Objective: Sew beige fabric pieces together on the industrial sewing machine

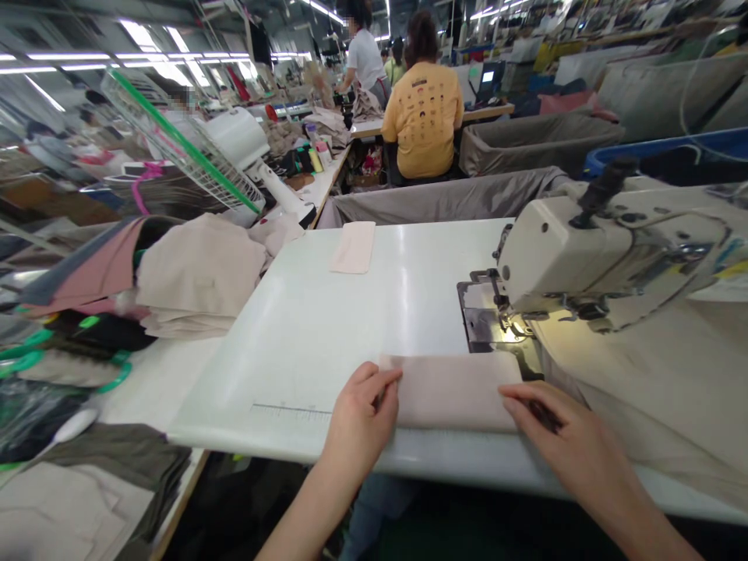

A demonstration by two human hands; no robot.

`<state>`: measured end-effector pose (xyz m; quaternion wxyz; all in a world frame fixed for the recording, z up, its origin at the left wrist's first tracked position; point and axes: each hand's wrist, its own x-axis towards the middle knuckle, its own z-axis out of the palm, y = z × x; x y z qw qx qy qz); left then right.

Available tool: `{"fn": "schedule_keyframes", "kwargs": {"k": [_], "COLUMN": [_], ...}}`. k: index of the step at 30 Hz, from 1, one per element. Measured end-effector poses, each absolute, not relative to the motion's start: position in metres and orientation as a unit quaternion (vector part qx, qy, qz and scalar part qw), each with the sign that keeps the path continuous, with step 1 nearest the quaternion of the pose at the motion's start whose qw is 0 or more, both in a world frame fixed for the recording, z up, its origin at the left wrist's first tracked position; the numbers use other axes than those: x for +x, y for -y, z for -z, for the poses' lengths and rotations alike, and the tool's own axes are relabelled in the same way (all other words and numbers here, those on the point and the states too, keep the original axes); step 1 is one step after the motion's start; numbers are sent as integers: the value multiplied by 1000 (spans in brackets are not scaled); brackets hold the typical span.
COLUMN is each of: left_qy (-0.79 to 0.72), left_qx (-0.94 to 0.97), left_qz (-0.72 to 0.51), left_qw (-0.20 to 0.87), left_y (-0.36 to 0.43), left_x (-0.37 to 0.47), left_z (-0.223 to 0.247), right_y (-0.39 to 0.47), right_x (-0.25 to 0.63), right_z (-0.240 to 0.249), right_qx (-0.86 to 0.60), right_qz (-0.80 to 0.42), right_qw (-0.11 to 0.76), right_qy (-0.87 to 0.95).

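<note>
Pale and glossy, the tabletop (292, 335) carries a sewing machine (584, 241) toward its right edge. Near the front edge lies a cloth (453, 393), its ends pinched by the left hand (362, 409) and right hand (576, 436), held apart. Uneven pulling could skew it; loose fabric (654, 382) along the tabletop's right could get caught with it. The cloth looks smooth, pinkish beige, roughly rectangular.

Cloth (456, 393) between 2 hands (363, 405) (576, 436) (sewing machine (584, 249) right).
</note>
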<state>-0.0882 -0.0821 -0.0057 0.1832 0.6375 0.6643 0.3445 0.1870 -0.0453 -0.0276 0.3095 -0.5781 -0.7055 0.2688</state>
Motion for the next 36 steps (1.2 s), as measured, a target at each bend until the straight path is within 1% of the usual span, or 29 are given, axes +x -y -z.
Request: {"fn": "schedule_keyframes", "kwargs": {"k": [8, 11, 16, 22, 25, 32, 36], "left_qy": [-678, -677, -677, -647, -619, -608, -639], "left_qx": [636, 635, 629, 649, 676, 697, 669], "left_qz": [-326, -318, -321, -357, -354, -262, -232], "left_qw": [174, 194, 207, 183, 183, 277, 299], "left_y": [90, 91, 91, 97, 101, 87, 77], "left_x": [-83, -84, -89, -87, -85, -89, -93], "left_z": [4, 2, 1, 7, 7, -14, -20], "right_y": [48, 47, 49, 53, 54, 53, 55], "right_x": [188, 188, 187, 196, 200, 201, 195], "right_z": [24, 19, 23, 27, 27, 29, 26], "right_qx": [-563, -555, -558, -558, -556, -551, -568], "right_qz": [-249, -256, -265, -266, -259, -256, -258], "right_qw": [318, 308, 319, 279, 276, 269, 281], "right_qy": [721, 729, 719, 735, 740, 747, 729]}}
